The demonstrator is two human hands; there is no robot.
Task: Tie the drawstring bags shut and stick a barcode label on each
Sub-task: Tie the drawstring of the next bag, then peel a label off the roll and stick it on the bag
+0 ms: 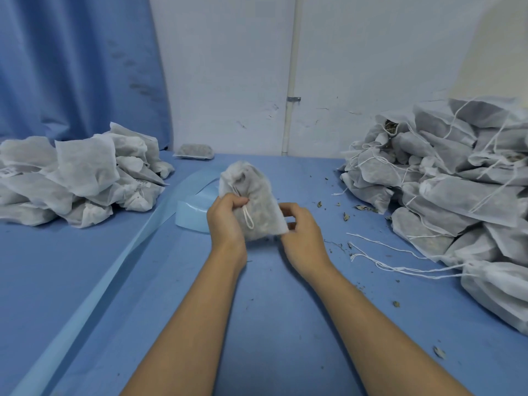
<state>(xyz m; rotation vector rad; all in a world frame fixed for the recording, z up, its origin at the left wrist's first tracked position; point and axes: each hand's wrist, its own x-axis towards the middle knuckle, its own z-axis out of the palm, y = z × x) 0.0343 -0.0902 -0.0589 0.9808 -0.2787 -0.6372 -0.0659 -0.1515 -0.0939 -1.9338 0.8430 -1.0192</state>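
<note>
The person holds one bag (253,192) with both hands, above the middle of the table (271,295). The bag is grey-white and filled, and its gathered mouth points up and away from the person. The left hand (225,221) is closed around the left side of the bag, with the fingers curled over the cloth. A small loop of the string (249,218) hangs out just under these fingers. The right hand (303,235) pinches the lower right corner of the bag between thumb and fingers. No label can be seen on this bag.

On the left side of the table lies the left pile (80,178) of bags; some of them carry a small white label (143,183). On the right side lies the right pile (445,178), which is bigger, and many loose white strings hang out of it onto the table. One more bag, the far bag (195,151), lies alone at the far edge of the table, near the wall (228,81).

Behind the hands there is a pale blue object (191,210), and a pale blue strip (94,295) runs from it toward the near left corner. Small leaf bits (347,215) lie on the table between the hands and the right pile. A blue curtain (71,67) hangs at the back left, and a white pipe (291,81) goes up the wall.
</note>
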